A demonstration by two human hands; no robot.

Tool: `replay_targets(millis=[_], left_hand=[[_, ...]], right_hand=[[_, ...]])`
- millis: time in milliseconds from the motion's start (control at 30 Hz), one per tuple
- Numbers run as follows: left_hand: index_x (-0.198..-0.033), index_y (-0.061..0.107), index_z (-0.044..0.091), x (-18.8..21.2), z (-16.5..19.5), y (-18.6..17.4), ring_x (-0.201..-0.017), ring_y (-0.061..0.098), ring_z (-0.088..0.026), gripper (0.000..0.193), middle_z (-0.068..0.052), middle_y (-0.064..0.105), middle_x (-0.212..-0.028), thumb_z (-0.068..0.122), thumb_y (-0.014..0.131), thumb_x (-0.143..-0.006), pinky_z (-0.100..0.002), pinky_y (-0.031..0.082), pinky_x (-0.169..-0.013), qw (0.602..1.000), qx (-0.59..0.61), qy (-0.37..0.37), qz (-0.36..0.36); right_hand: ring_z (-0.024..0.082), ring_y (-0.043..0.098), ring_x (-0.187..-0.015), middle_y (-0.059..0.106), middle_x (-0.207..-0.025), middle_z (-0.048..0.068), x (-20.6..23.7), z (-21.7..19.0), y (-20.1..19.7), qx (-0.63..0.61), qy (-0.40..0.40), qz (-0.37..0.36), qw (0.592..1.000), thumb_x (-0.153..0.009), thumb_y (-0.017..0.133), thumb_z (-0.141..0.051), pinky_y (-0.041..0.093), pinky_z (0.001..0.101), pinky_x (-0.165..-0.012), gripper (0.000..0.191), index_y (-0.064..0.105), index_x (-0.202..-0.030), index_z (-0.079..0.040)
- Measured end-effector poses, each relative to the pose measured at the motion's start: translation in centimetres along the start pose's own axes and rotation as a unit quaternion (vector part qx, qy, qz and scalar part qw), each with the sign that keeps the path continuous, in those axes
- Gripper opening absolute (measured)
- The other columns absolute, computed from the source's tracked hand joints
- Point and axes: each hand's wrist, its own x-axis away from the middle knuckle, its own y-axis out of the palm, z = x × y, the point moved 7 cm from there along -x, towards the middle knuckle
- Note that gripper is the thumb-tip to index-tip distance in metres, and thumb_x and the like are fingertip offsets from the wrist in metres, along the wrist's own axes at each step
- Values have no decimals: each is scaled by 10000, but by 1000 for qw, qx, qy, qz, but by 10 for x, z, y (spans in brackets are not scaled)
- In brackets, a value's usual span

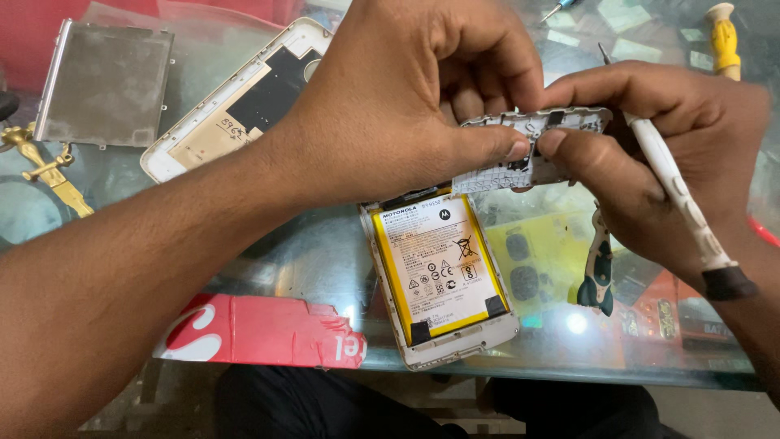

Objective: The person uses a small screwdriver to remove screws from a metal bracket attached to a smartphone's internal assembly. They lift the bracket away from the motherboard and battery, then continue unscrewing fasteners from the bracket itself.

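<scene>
Lifting the white inner cover (532, 146) off the opened phone (443, 280).
Left hand (406, 106) and right hand (650, 154) pinch it; right also grips a screwdriver (674, 191). Next, I judge: set it aside gently.

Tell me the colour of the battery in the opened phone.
Yellow with a white label, black tape at the lower corners; head view.

Left hand (406, 106) and right hand (650, 154) pinch a white plastic cover (528, 146) above an opened phone (443, 280); right hand also holds a white screwdriver (674, 187). Back shell (236, 102) lies behind.

A glass-topped table (325, 244) reflects a bright light spot, with dim floor showing beneath it.
</scene>
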Motion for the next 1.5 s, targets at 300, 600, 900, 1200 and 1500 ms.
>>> replay_targets(millis=[300, 600, 900, 1200, 1500], left_hand=[[-1009, 713, 19, 3, -12, -2, -745, 674, -26, 44, -8, 714, -866, 50, 702, -981, -194, 571, -664, 990, 104, -92, 9], [-981, 715, 2, 2, -20, -6, -629, 673, -49, 230, -43, 722, -804, 86, 502, -955, -216, 562, -555, 970, 187, -152, 12], [-1052, 713, -25, 2, -4, -9, -818, 712, -46, 129, -58, 742, -938, -46, 667, -933, -193, 594, -700, 1000, 5, -3, 14], [-1012, 737, -32, 3, 15, -11, -735, 683, -64, 90, -65, 729, -853, -46, 676, -947, -219, 544, -639, 990, -106, 77, 48], [-915, 715, -11, 5, 8, -7, -747, 679, -65, 57, -37, 709, -851, -44, 668, -920, -226, 546, -644, 991, -105, 73, 38]], right_hand=[[71, 646, -688, 696, -838, 81, 3, 4, -3, 0, -13, 8, 1000, -1014, 598, -12, 529, 231, -633, 214, 714, -1188, 33], [74, 574, -600, 695, -775, 84, 0, 7, 0, -12, 38, 15, 999, -983, 564, -30, 456, 223, -531, 262, 719, -1186, 28], [123, 703, -689, 725, -838, 125, -4, -1, 2, -34, 35, 6, 999, -977, 529, -26, 534, 236, -586, 273, 691, -1170, 80], [111, 701, -715, 717, -874, 125, -3, -2, -1, -34, 31, 16, 999, -979, 524, -37, 554, 228, -623, 264, 675, -1160, 80], [94, 665, -664, 723, -832, 104, 1, 3, 0, -7, 13, 6, 1000, -989, 569, -18, 519, 232, -567, 248, 712, -1183, 41]])
